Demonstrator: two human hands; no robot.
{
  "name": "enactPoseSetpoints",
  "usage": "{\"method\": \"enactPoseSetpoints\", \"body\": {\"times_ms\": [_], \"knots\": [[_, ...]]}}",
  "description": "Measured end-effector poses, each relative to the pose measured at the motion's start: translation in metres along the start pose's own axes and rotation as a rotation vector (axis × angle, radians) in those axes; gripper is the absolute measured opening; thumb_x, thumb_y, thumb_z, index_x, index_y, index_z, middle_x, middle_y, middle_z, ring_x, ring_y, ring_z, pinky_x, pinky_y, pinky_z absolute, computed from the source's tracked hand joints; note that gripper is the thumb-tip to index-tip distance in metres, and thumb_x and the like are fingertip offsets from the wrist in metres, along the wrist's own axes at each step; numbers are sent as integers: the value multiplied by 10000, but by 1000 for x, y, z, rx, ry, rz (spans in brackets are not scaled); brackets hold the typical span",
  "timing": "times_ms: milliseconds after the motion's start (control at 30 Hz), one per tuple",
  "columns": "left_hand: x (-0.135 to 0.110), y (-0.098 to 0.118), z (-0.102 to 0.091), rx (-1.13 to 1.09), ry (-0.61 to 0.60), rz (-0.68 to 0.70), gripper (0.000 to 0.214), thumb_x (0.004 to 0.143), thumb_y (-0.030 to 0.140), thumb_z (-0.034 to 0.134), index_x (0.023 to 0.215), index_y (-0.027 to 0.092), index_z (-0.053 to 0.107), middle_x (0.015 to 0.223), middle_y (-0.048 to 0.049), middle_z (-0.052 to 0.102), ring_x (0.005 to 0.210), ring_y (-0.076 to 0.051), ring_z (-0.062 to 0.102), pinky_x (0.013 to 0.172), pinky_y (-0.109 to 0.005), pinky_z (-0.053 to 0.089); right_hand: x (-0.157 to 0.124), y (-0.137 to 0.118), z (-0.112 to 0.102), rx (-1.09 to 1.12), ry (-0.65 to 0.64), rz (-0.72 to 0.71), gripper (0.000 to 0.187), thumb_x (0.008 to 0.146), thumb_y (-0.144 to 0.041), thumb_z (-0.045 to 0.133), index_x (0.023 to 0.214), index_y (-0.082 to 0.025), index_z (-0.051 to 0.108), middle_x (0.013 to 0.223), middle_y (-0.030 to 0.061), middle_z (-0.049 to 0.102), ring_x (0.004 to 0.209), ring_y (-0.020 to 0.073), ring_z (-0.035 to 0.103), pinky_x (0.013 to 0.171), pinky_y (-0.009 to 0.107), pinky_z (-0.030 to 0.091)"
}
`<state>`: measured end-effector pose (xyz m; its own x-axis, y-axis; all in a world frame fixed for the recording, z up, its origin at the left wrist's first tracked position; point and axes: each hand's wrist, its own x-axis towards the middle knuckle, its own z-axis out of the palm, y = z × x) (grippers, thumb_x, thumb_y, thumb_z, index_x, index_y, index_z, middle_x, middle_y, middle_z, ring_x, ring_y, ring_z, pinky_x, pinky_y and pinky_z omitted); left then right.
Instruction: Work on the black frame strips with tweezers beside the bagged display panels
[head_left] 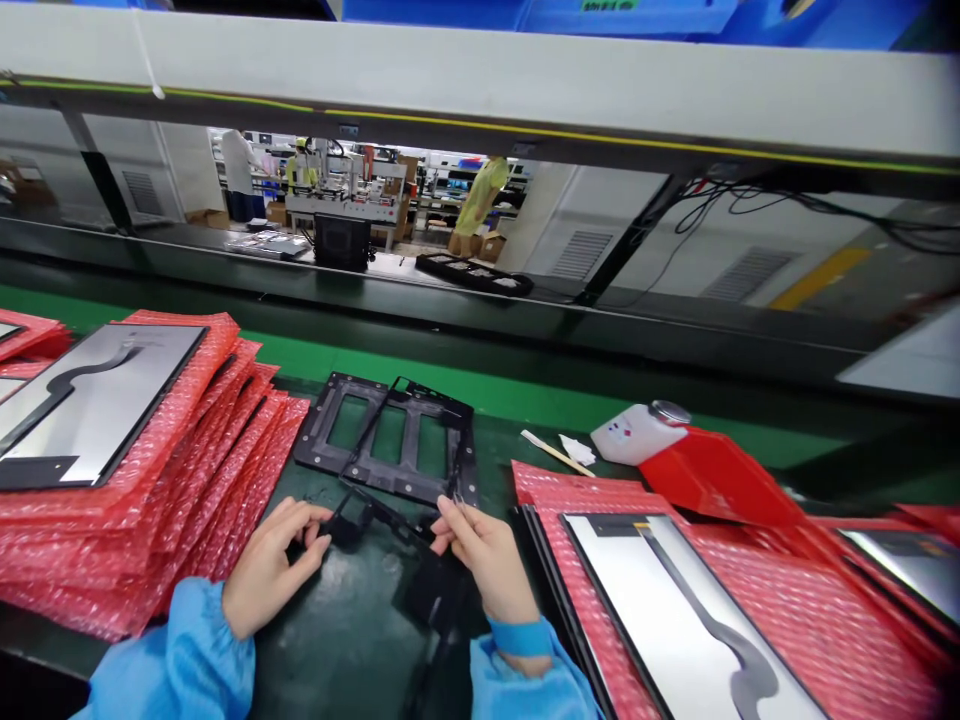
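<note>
My left hand pinches the left end of a thin, blurred black part between thumb and fingers. At that part's other end, the fingers of my right hand are closed in a pinch. Something thin and pale shows at the right fingertips, too small to name. Below lies more dark, blurred black material, its shape unclear. Just beyond both hands rests a black fixture frame with rectangular openings, on the green work surface.
Display panels lie on stacked red bubble bags at left. Another panel tops red bags at right. A white bottle and a wooden-handled brush stand behind. A shelf crosses above; people work beyond.
</note>
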<state>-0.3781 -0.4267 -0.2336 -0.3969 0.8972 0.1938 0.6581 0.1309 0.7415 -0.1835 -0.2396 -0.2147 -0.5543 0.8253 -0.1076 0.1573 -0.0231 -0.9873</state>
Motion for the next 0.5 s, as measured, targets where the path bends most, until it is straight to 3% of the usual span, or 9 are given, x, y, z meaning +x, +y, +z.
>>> {"method": "enactPoseSetpoints", "body": {"times_ms": [500], "knots": [[-1,-11,3,-11,7,-6,271,928,369,491,1132,211,570,795,1,488,776,-162,498,734,-302,429,2,1,-2,17,-79,2,550,718,-680,629,653,-134,653,543,62,627,392,59,333,404,215,193]]}}
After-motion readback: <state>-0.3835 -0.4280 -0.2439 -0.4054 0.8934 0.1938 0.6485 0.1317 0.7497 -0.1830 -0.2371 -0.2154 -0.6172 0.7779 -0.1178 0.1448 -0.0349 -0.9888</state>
